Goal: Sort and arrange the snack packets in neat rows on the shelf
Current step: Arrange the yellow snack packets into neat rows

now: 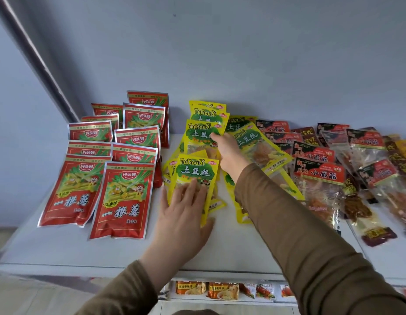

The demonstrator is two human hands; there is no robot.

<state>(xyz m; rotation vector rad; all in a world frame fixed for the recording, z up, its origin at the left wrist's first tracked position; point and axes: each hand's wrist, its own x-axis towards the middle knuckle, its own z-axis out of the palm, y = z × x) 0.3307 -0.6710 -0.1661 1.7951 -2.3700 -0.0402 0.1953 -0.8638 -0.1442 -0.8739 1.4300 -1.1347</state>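
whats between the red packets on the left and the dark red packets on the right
In the head view, the yellow packets lie between the red packets and the dark red packets, with the left hand and right hand on them.

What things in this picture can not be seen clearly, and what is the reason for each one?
- Head view, yellow packets: the lower ones in the heap are covered by the top packet and the left hand.
- Right hand: its fingertips are behind a yellow packet, so the grip is unclear.
- Dark red packets: the right edge cuts off the pile.
- Packets on the lower shelf: print too small to read.
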